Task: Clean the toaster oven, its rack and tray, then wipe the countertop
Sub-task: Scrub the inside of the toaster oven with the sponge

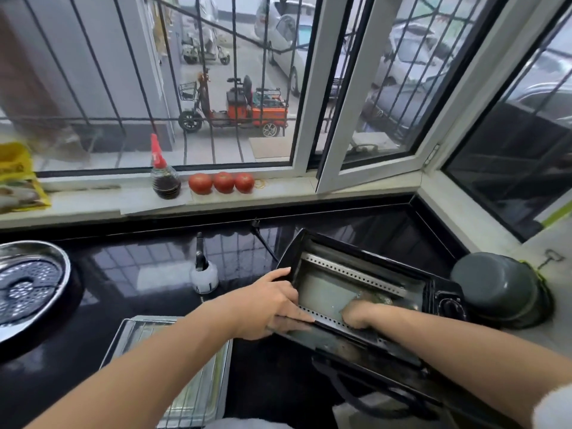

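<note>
Bracing the toaster oven (371,292) (tipped, door open) on the dark desk (148,267), the left hand (269,305) grasps its frame; the right hand (362,314), inside, has an unclear grip. Tray (198,394) and rack (185,407) lie left.

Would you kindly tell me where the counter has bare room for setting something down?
Bare black countertop lies between the steamer pan and spray bottle, and behind the bottle toward the sill. It is crowded around the toaster oven, grey pot and tray.

Bare forearms (148,360) (white sleeve edge (554,407))
</note>
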